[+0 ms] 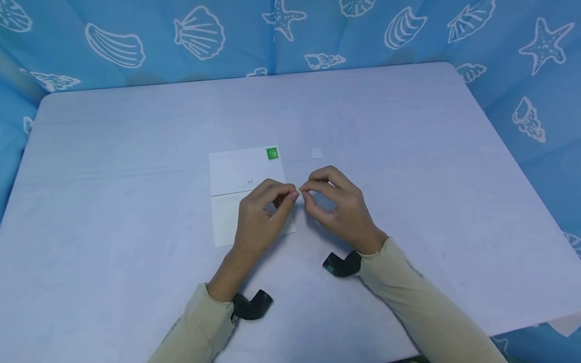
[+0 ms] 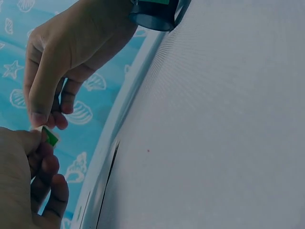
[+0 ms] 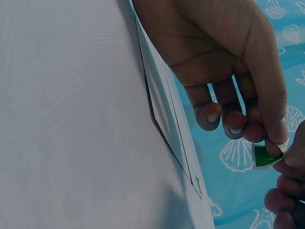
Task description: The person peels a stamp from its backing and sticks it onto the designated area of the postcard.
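Note:
In the head view, my left hand (image 1: 260,217) and right hand (image 1: 342,204) meet fingertip to fingertip above the table. Between them they pinch a small green-and-white postage stamp (image 2: 50,136), which looks bent in the right wrist view. White stationery (image 1: 245,164), with a dark line across it, lies under and beside the left hand. A green stamp (image 1: 272,153) sits in its top right corner. Part of the stationery's lower half is hidden by the left hand. Beyond the right hand, a small white paper piece (image 1: 316,153) lies on the cloth.
The table (image 1: 408,131) has a pale cloth over it. Blue curtains (image 1: 245,35) with shell and starfish prints hang behind and at the sides. Black wrist cameras (image 1: 252,305) stick out inward from both beige sleeves (image 1: 417,297).

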`<state>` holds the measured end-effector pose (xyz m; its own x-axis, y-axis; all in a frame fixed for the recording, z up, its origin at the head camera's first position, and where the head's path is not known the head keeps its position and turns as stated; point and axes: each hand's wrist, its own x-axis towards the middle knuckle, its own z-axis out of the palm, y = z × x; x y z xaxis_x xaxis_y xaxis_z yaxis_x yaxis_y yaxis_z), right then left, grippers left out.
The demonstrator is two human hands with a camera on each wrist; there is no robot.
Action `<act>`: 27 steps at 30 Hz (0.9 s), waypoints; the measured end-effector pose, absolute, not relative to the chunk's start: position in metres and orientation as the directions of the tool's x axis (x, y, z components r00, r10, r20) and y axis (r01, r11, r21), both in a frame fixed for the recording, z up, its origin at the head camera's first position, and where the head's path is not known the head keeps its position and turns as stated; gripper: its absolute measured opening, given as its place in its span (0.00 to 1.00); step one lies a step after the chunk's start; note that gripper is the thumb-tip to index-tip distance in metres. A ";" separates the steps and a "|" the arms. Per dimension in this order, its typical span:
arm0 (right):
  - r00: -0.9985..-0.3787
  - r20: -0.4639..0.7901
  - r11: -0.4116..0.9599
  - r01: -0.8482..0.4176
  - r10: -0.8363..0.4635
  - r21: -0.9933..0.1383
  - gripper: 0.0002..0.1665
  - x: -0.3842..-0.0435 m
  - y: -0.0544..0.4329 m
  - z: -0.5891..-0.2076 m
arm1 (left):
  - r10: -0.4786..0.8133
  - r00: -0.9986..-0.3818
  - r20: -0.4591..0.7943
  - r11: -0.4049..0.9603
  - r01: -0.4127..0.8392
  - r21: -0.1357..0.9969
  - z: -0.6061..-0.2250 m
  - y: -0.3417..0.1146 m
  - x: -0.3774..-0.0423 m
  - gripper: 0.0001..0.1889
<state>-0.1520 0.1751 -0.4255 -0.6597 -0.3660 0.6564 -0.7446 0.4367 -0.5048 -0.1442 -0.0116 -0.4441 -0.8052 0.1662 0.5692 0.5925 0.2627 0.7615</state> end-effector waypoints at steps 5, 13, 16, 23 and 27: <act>-0.660 0.643 0.440 -0.746 -0.390 -0.499 0.05 -0.152 0.175 -0.425 | 0.190 -0.802 0.567 0.290 0.597 0.748 -0.445 -0.013 -0.144 0.05; -0.640 0.672 0.502 -0.748 -0.374 -0.433 0.05 -0.150 0.170 -0.425 | 0.214 -0.787 0.579 0.310 0.616 0.724 -0.443 -0.014 -0.144 0.05; -0.628 0.689 0.524 -0.749 -0.362 -0.407 0.05 -0.149 0.168 -0.425 | 0.223 -0.776 0.589 0.317 0.630 0.709 -0.444 -0.014 -0.144 0.05; -0.638 0.669 0.494 -0.752 -0.381 -0.437 0.05 -0.150 0.169 -0.426 | 0.199 -0.771 0.604 0.330 0.633 0.700 -0.444 -0.014 -0.144 0.05; -0.633 0.668 0.499 -0.756 -0.391 -0.424 0.04 -0.150 0.170 -0.426 | 0.208 -0.773 0.600 0.334 0.632 0.699 -0.443 -0.014 -0.144 0.05</act>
